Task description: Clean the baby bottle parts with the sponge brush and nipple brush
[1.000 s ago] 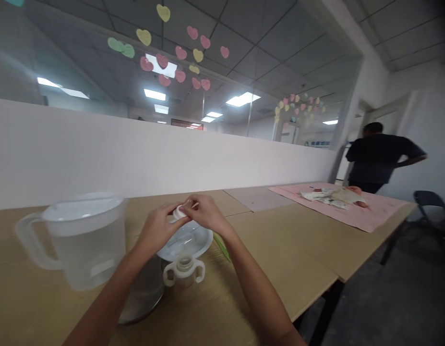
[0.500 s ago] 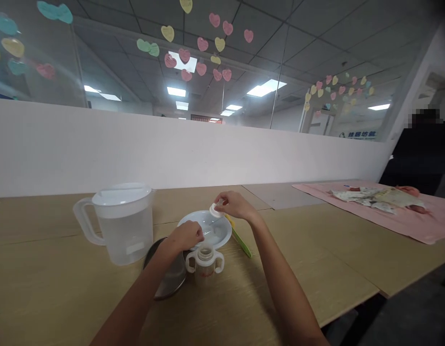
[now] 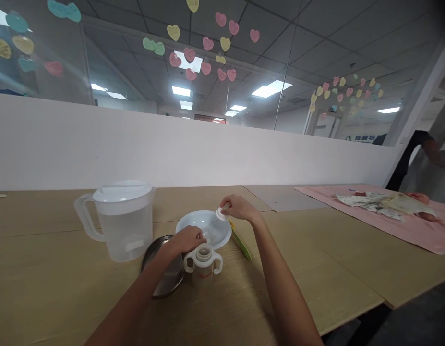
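My right hand (image 3: 236,207) pinches a baby bottle's teat with its white collar ring (image 3: 221,214), above the right rim of a white bowl (image 3: 186,222). Curled fingers of my left hand (image 3: 189,239) hang over the bowl's near left side; whether they hold anything is hidden. Just in front of the bowl stands an uncapped baby bottle (image 3: 203,263), upright, with two white handles and red print. To its left a round metal tray (image 3: 172,278) lies partly under my left forearm. A green-handled brush (image 3: 240,241) rests against the bowl's right side.
A clear plastic pitcher (image 3: 126,226) with a lid stands at the left. On the far right, a pink cloth (image 3: 416,233) carries bundled fabric (image 3: 388,204). A white wall (image 3: 208,158) runs behind the wooden table (image 3: 297,269). A person in dark clothing (image 3: 405,158) is beyond.
My right hand has shifted slightly right and down with the teat. My left hand has dipped a little lower by the bowl. The person at the far right has moved.
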A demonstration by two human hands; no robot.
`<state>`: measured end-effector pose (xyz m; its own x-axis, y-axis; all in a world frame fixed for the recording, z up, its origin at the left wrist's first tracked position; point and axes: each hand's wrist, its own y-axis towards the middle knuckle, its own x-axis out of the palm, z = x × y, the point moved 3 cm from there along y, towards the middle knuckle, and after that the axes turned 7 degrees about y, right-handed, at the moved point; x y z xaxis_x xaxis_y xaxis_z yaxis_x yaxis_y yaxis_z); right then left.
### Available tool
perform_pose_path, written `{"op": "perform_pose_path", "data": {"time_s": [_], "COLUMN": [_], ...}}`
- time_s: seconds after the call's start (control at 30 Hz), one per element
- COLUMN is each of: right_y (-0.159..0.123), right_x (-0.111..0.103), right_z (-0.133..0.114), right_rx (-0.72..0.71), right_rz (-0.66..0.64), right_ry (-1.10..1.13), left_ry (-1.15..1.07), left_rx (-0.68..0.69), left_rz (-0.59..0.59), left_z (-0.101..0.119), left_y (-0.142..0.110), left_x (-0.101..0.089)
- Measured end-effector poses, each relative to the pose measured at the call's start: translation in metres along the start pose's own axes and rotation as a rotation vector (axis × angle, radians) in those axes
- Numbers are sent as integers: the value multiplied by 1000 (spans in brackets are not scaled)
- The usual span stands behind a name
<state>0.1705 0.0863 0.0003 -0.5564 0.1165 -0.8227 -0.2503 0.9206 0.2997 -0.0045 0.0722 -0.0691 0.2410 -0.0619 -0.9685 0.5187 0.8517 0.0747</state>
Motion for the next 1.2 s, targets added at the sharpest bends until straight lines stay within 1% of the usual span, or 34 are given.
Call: {"op": "perform_pose_path", "data": {"time_s": [0.1, 0.23, 0.3, 0.43, 0.5, 0.67, 0.73, 0.83, 0.93, 1.0, 1.1, 1.2], "right_y": [0, -2, -3, -5, -6, -5, -3, 0, 4, 6, 7, 6], "right_x": [0, 1, 1, -2, -2, 2, 3, 5, 10, 14, 22, 27], "right_z": [-1, -4, -5, -8, -10, -15, -14, -9, -4, -4, -8, -16], "right_rx": [16, 27, 24, 8, -6, -23, -26, -8, 17, 30, 26, 4], "right_rz": [-10, -24, -22, -1, -8, -19, -4, 31, 64, 48, -8, -37], "right_ry": [3, 6, 4, 32, 124, 498, 546, 441, 340, 314, 267, 227], "left_ry": [-20, -137, -221, -393, -462, -559, -540, -398, -162, -83, -75, -133], "left_rx": [-21, 31, 44, 10, 24, 85, 81, 39, -23, -43, -66, -75], "left_rz": [19, 26, 51, 139, 181, 227, 232, 247, 212, 175, 150, 169], "left_z": [-2, -2, -3, -5, -6, -10, -11, -12, -8, -6, -4, -2], "left_y": [1, 2, 2, -1, -3, -4, -4, -4, -4, -3, -2, -4], "left_x": [-2, -6, -11, -26, -34, -44, -46, -43, -33, -23, -14, -18]}}
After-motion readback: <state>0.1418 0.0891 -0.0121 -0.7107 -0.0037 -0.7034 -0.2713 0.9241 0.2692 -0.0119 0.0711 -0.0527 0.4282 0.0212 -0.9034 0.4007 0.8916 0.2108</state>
